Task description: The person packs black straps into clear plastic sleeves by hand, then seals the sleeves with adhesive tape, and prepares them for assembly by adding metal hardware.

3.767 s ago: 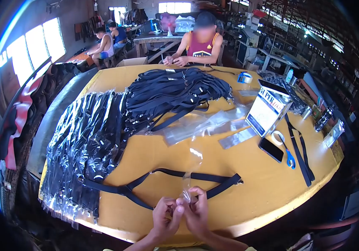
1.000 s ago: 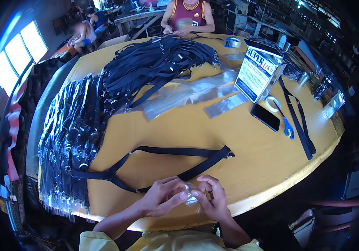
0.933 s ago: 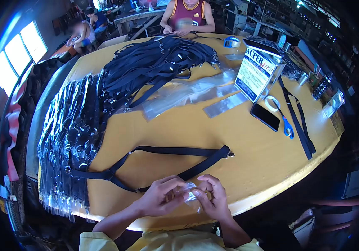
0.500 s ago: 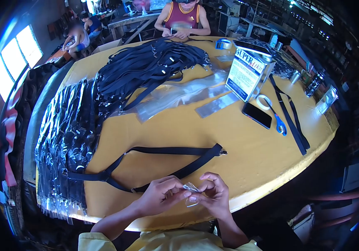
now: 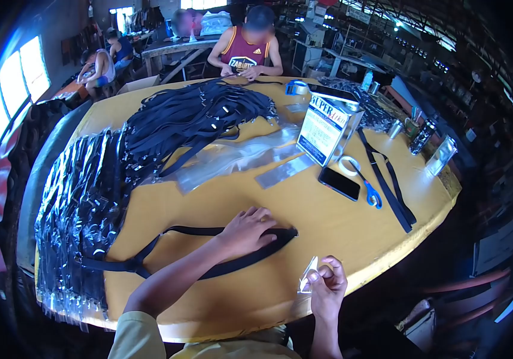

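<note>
Black elastic straps joined in a Y shape (image 5: 241, 261) lie on the tan table in front of me. Over their right part is my left hand (image 5: 247, 231), palm down with its fingers apart and nothing visibly held. My right hand (image 5: 328, 281), near the table's front edge, pinches a small clear plastic piece (image 5: 308, 276) between thumb and fingers. The metal clip end of the straps (image 5: 294, 232) lies just right of my left hand.
Wrapped black straps (image 5: 80, 221) cover the table's left side, beside a loose strap pile (image 5: 199, 110). Clear plastic sleeves (image 5: 238, 157), a tin (image 5: 328, 128), phone (image 5: 339, 183), tape roll (image 5: 348, 166) and scissors (image 5: 373, 196) lie beyond. A co-worker (image 5: 249, 51) sits across.
My left hand has left the plastic piece and moved up over the straps, its fingers now spread. My right hand keeps the plastic piece, slightly farther right. The camera view has shifted.
</note>
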